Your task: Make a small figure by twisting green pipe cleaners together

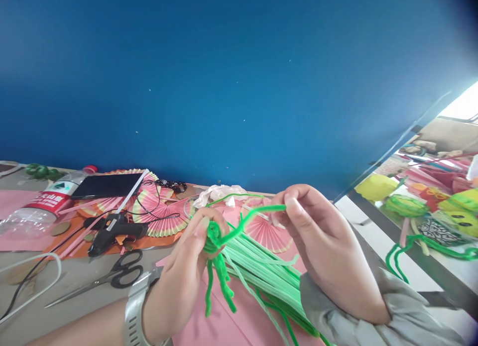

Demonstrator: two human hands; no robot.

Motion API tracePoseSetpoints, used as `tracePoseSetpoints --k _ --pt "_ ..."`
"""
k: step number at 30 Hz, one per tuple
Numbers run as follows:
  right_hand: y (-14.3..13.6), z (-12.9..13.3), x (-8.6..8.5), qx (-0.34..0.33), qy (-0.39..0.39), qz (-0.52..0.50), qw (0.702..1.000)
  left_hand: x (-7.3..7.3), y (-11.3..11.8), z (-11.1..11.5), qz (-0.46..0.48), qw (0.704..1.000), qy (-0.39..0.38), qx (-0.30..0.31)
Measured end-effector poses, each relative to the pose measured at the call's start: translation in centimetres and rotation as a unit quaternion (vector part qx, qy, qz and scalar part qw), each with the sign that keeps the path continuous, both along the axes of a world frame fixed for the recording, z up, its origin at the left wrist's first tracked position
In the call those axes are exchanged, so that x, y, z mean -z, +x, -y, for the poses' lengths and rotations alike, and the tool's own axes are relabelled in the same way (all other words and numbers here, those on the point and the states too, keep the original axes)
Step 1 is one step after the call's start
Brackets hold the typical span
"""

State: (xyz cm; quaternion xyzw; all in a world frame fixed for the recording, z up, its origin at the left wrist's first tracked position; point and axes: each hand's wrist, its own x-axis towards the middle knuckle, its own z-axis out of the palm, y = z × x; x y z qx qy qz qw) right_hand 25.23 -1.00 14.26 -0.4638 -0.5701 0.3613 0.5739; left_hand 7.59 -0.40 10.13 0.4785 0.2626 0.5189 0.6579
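Note:
My left hand (188,264) is closed around a coiled bundle of bright green pipe cleaners (213,235), with several loose ends hanging below the fingers. One green pipe cleaner (248,220) runs up and right from that bundle. Its far end is pinched between the thumb and fingers of my right hand (311,226). Beneath both hands lies a thick bunch of pale green pipe cleaners (265,274) with darker green ones among them, on pink paper (209,331). Part of the coil is hidden by my left fingers.
Black-handled scissors (127,270), a glue gun (114,231), a phone (108,185) and a plastic bottle (47,201) lie at left. Pink folded paper fans (164,214) rest behind my hands. A blue panel (239,87) stands at the back. Craft materials (444,206) fill the right side.

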Motion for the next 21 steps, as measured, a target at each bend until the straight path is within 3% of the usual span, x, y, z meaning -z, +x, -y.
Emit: tracePoseSetpoints --k 3,5,11,16,21 --pt "-0.7 0.0 0.7 -0.157 -0.028 -0.116 0.98 0.2 0.1 0.1 -0.025 1.0 0.006 -0.003" --pt "-1.3 0.0 1.1 -0.202 -0.063 -0.106 0.972 0.3 0.2 0.0 -0.044 0.999 0.019 -0.014" --pt "-2.6 0.3 1.4 -0.15 -0.096 0.018 0.984 0.1 0.4 0.0 -0.06 0.998 0.016 0.011" --pt "-2.5 0.4 1.5 -0.086 -0.046 0.083 0.992 0.3 0.5 0.0 -0.076 0.997 0.012 0.032" --pt "-2.8 0.4 1.8 -0.039 0.009 0.129 0.991 1.4 0.0 0.2 -0.076 0.997 -0.017 0.027"
